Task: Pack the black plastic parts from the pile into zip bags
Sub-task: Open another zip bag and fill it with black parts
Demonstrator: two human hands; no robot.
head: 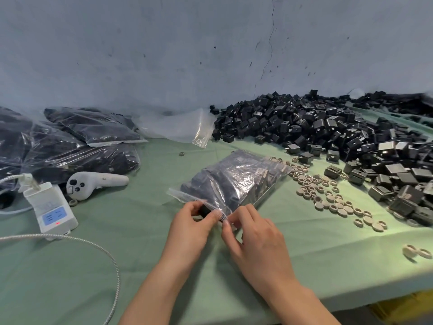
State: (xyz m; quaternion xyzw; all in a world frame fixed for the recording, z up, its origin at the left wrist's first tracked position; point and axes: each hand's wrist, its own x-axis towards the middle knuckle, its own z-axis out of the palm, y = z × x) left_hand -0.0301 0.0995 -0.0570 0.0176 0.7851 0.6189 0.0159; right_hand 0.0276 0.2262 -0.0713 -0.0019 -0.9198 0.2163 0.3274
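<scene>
- Your zip bag (234, 181) lies on the green tabletop (140, 266), in the middle, with its mouth toward you and its bottom pointing away to the right.
- The bag is clear, crinkled and shiny. It bulges with black plastic parts, which show through the film as dark blocks with a few grey faces.
- Your left hand (194, 228) pinches the near edge of the bag at the zip strip, thumb and fingers curled onto it. A dark part shows right at your fingertips, but you cannot tell whether it is inside the mouth.
- Your right hand (253, 233) pinches the same zip strip just beside the left, fingers bent onto the plastic.
- The pile (328, 132) of loose black parts covers the far right of the tabletop, against the wall. They are small boxy housings, some with slots or open faces.
- Beige rings (328, 195) lie scattered between the bag and the pile.
- Filled bags (82, 137) are stacked at the far left, and an empty bag (187, 127) lies between them and the pile.
- A white controller (93, 184) and a white power strip (51, 207) sit near the filled bags, and a braided cable (93, 249) curves across the cloth on your left.
</scene>
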